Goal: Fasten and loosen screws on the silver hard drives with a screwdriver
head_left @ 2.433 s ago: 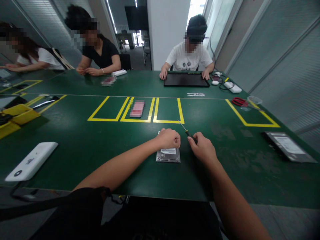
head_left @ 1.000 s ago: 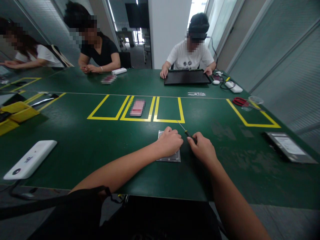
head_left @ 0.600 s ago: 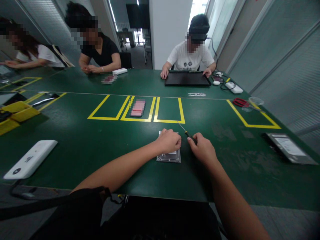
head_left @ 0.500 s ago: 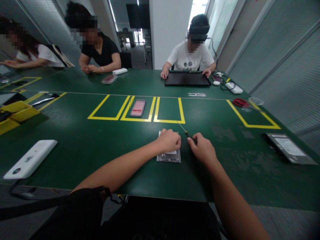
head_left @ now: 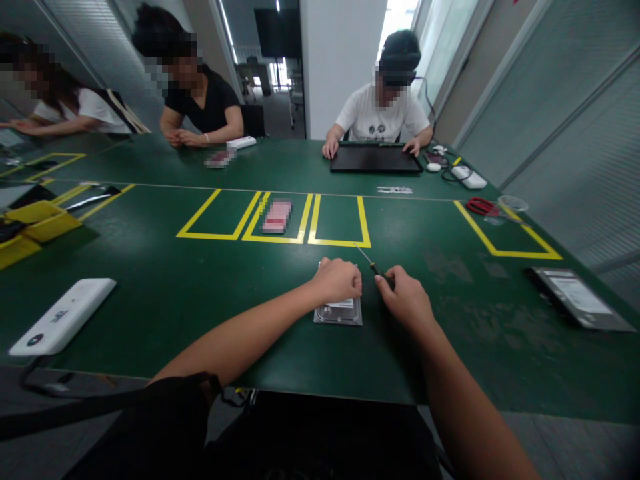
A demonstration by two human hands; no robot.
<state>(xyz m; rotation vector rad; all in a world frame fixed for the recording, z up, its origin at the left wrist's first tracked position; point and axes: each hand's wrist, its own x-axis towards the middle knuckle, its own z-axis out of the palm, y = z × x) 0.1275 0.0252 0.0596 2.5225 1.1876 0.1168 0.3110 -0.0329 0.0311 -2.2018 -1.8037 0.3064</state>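
A silver hard drive (head_left: 340, 316) lies flat on the green table in front of me. My left hand (head_left: 337, 279) rests over its upper part with the fingers curled in, and whatever they may hold is hidden. Just right of the drive, my right hand (head_left: 405, 295) is closed around a screwdriver (head_left: 374, 268) with a dark handle and a thin metal shaft. The shaft points up and left, away from me, with its tip near a yellow tape corner and apart from the drive.
Yellow tape frames (head_left: 274, 241) mark the table, one with a pink phone-like object (head_left: 277, 217) inside. Another drive-like unit (head_left: 575, 293) lies at right, a white power bank (head_left: 63, 317) at left beside yellow bins (head_left: 50, 223). Across sits a person (head_left: 383, 110) holding a black panel (head_left: 375, 160).
The view has shifted very slightly. Both hands, the screwdriver and the hard drive stay where they were.
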